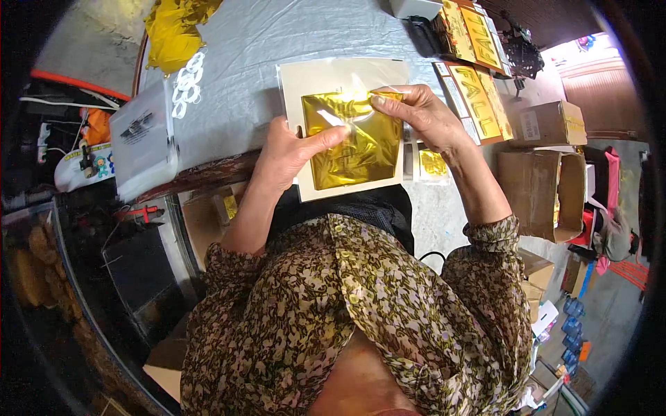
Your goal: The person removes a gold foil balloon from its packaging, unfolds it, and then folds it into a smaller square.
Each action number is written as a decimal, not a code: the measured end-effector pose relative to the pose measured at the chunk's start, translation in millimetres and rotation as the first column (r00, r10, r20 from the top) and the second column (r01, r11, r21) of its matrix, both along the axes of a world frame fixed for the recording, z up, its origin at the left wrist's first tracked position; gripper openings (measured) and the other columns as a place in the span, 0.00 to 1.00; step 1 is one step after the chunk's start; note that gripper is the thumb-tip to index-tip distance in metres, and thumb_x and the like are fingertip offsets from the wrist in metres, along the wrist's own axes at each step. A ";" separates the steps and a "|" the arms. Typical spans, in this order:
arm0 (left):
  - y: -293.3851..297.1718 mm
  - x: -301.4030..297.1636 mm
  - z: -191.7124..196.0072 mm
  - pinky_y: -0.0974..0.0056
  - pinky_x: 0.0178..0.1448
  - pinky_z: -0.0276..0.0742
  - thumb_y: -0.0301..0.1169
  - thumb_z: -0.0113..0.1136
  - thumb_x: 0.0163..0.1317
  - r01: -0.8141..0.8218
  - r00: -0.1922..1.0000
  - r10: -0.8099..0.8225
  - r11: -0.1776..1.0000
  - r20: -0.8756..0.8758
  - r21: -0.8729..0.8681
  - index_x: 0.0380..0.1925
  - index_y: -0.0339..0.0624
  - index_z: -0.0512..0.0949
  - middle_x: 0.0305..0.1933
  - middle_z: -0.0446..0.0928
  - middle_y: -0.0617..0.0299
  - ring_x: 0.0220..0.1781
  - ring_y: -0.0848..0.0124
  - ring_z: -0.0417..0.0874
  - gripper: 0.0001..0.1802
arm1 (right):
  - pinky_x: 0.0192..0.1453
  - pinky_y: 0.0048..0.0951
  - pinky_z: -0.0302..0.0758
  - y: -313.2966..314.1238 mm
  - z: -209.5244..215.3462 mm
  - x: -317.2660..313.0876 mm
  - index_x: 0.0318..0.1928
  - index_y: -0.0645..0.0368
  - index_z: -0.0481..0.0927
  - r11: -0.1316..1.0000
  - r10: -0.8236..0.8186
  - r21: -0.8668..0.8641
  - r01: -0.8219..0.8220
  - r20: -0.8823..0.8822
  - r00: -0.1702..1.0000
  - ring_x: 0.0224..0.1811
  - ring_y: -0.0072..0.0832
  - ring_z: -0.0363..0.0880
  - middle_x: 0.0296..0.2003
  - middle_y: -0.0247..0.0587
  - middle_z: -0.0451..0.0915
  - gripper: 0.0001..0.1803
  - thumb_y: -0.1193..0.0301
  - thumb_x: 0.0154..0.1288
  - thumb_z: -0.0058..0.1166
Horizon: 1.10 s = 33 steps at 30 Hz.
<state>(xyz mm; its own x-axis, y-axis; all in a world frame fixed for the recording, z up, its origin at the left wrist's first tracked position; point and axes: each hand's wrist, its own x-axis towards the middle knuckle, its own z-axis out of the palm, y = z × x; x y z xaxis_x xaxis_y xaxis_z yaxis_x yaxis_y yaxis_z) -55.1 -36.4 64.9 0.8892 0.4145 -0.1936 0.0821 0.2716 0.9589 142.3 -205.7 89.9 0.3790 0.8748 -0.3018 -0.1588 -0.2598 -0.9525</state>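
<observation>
A folded sheet of shiny gold foil (357, 158) lies against a beige card (297, 87), with clear plastic glinting over them. They are held at the near edge of the table. My left hand (295, 154) grips the card's left side, thumb stretched across the foil and fingers hidden behind. At the upper right, my right hand (424, 116) is closed, its thumb and forefinger pressed on the foil's top corner. Whether that pinch takes in foil, plastic or both, I cannot tell.
Crumpled gold foil (170, 35) and white rings (188, 84) lie at the table's left, near a stack of clear plastic sleeves (144, 139). Printed packages with gold foil letters (479, 100) lie at the right. Cardboard boxes (528, 194) stand beyond my right arm.
</observation>
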 end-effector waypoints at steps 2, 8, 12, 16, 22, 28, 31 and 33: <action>-1.6 0.3 -1.3 0.65 0.60 0.81 0.28 0.74 0.66 -0.023 0.999 0.023 1.000 0.023 -0.021 0.57 0.34 0.82 0.53 0.87 0.58 0.52 0.72 0.86 0.21 | 0.53 0.23 0.80 0.5 -0.3 -1.8 0.53 0.57 0.91 1.000 -0.009 -0.007 0.009 -0.002 1.000 0.44 0.17 0.84 0.43 0.34 0.92 0.14 0.64 0.73 0.67; -1.9 1.7 -9.5 0.66 0.56 0.81 0.35 0.74 0.67 -0.132 0.991 0.132 0.990 0.003 -0.044 0.52 0.33 0.86 0.48 0.87 0.60 0.49 0.75 0.85 0.19 | 0.52 0.25 0.82 3.1 -1.4 -12.4 0.53 0.60 0.90 0.998 -0.061 -0.028 0.061 0.024 0.998 0.44 0.20 0.85 0.43 0.37 0.91 0.18 0.61 0.72 0.68; -1.0 1.6 -10.0 0.66 0.58 0.80 0.33 0.74 0.67 -0.159 0.987 0.158 0.985 -0.015 -0.070 0.54 0.33 0.85 0.50 0.87 0.60 0.50 0.75 0.85 0.19 | 0.47 0.21 0.81 4.5 -5.9 -19.5 0.56 0.58 0.89 0.989 -0.134 0.071 0.127 0.110 0.985 0.41 0.16 0.84 0.42 0.34 0.91 0.16 0.63 0.75 0.65; 0.5 0.7 -12.7 0.66 0.58 0.80 0.31 0.74 0.67 -0.163 0.987 0.162 0.980 -0.015 -0.113 0.54 0.33 0.85 0.52 0.87 0.60 0.51 0.76 0.85 0.19 | 0.44 0.20 0.80 5.7 -5.6 -21.8 0.55 0.59 0.89 0.987 -0.160 0.030 0.157 0.130 0.979 0.39 0.15 0.83 0.40 0.33 0.90 0.17 0.61 0.75 0.64; 0.4 1.1 -16.2 0.67 0.58 0.79 0.32 0.74 0.66 -0.160 0.987 0.160 0.981 -0.012 -0.105 0.54 0.33 0.85 0.51 0.87 0.61 0.51 0.76 0.85 0.19 | 0.42 0.19 0.79 2.5 -13.0 -11.9 0.56 0.58 0.88 0.996 -0.082 -0.035 0.083 0.022 0.996 0.40 0.13 0.82 0.42 0.32 0.90 0.18 0.60 0.76 0.63; 2.1 0.7 -17.3 0.66 0.58 0.79 0.31 0.74 0.66 -0.180 0.984 0.178 0.972 -0.023 -0.151 0.54 0.34 0.85 0.51 0.87 0.61 0.51 0.75 0.85 0.19 | 0.45 0.20 0.80 5.0 2.4 -22.5 0.59 0.55 0.87 0.988 -0.129 0.097 0.120 0.093 0.987 0.42 0.13 0.82 0.46 0.29 0.89 0.18 0.62 0.75 0.64; 3.0 1.0 -16.1 0.66 0.59 0.80 0.31 0.74 0.66 -0.212 0.977 0.214 0.964 0.000 -0.164 0.54 0.34 0.85 0.52 0.87 0.61 0.51 0.75 0.85 0.19 | 0.50 0.20 0.79 2.4 -9.0 -21.5 0.58 0.56 0.88 0.955 -0.258 0.179 0.237 0.103 0.961 0.45 0.14 0.82 0.44 0.30 0.89 0.16 0.65 0.74 0.65; 3.3 1.6 -16.0 0.66 0.59 0.80 0.30 0.74 0.66 -0.213 0.976 0.216 0.965 0.007 -0.157 0.54 0.34 0.85 0.52 0.87 0.61 0.51 0.75 0.85 0.19 | 0.53 0.21 0.78 -1.4 -11.0 -18.4 0.57 0.57 0.88 0.956 -0.284 0.135 0.262 0.195 0.939 0.47 0.15 0.82 0.43 0.31 0.89 0.15 0.67 0.73 0.66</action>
